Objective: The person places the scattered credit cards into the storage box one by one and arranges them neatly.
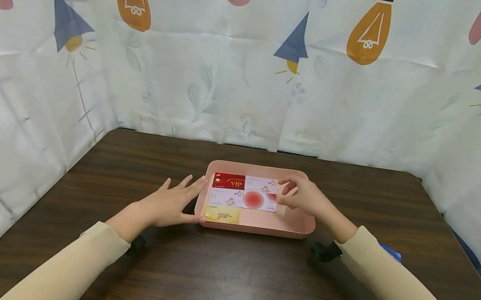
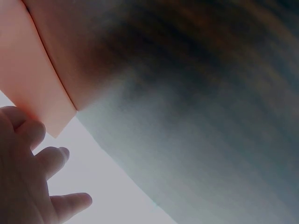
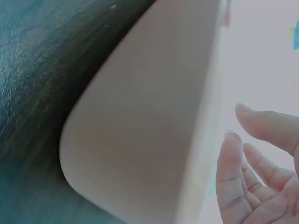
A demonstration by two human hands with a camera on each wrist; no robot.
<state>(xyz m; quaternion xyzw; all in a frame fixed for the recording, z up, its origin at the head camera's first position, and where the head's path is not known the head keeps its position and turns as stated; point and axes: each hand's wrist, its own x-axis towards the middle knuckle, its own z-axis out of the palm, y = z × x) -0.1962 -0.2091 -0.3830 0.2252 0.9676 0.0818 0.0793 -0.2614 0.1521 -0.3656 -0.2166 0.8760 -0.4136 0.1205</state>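
On the table lies a pink tray (image 1: 290, 226) with several cards at its left side. A red VIP card (image 1: 229, 180) is at the upper left, beside a pale floral card (image 1: 259, 184). Below them are another pale floral card (image 1: 225, 197) and a white card with a red circle (image 1: 253, 200); a yellow card (image 1: 222, 214) is at the front. My left hand (image 1: 170, 204) rests at the tray's left rim, fingers spread. My right hand (image 1: 301, 195) is over the tray by the cards' right edge, fingers bent, and a gap shows between thumb and fingers (image 3: 230, 172).
The dark wooden table (image 1: 219, 283) extends around the tray. A blue item (image 1: 391, 252) shows partly behind my right sleeve (image 1: 402, 291). A patterned white curtain (image 1: 231, 91) hangs behind the table and at both sides.
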